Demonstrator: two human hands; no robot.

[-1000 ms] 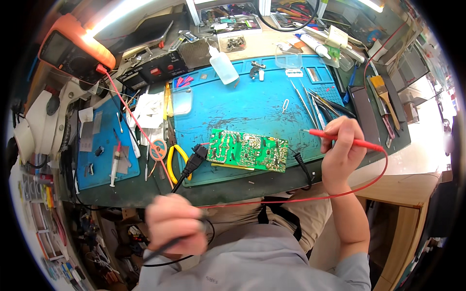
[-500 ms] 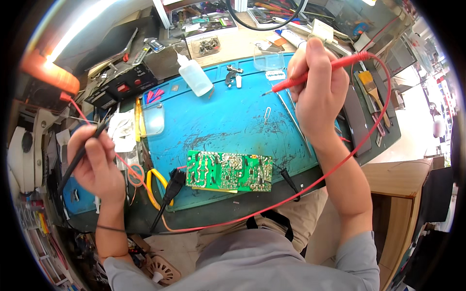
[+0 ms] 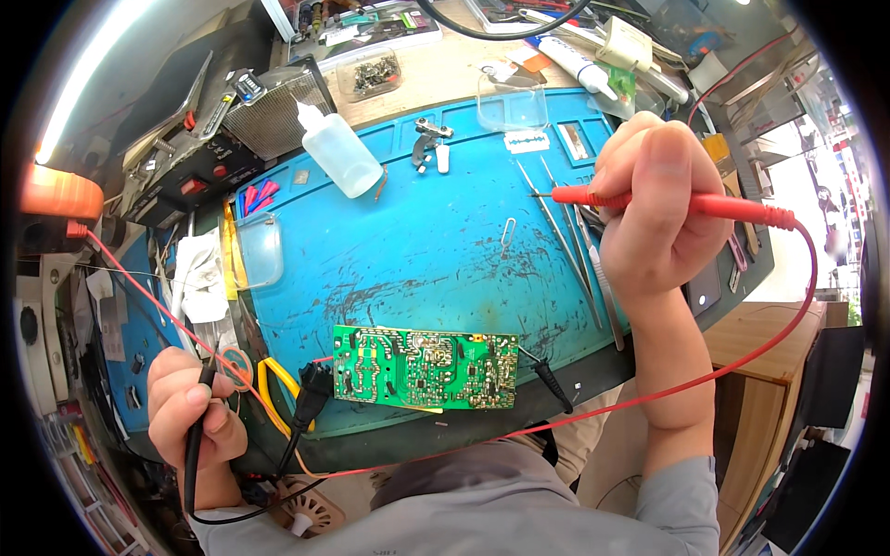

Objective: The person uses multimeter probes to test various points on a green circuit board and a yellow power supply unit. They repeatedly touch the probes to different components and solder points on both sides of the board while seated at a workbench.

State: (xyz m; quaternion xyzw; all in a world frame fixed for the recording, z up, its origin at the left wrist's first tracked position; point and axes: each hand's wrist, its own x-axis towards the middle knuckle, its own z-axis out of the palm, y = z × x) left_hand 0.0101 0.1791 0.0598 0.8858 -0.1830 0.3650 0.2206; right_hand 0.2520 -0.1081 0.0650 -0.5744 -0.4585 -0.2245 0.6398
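My right hand [image 3: 663,208] grips a red test probe [image 3: 732,208], held above the right part of the blue work mat [image 3: 408,250]. Its metal tip points left and touches no component. My left hand [image 3: 195,408] is closed round a black test probe [image 3: 195,454] at the left, beside yellow-handled pliers [image 3: 269,389]. A green circuit board [image 3: 426,368] lies near the mat's front edge, solder side up, between both hands. A black plug [image 3: 311,398] sits at the board's left end, and a black cable connector [image 3: 553,385] at its right.
A translucent squeeze bottle [image 3: 343,153] leans at the back of the mat. Tweezers [image 3: 561,236] and a paper clip [image 3: 508,233] lie to the right. An orange-cased meter [image 3: 60,199] stands at the far left. The red lead [image 3: 649,397] loops across the front.
My left hand has come down and nearer to me with the black probe. My right hand, holding the red probe, has shifted right, and the whole view has tilted slightly.
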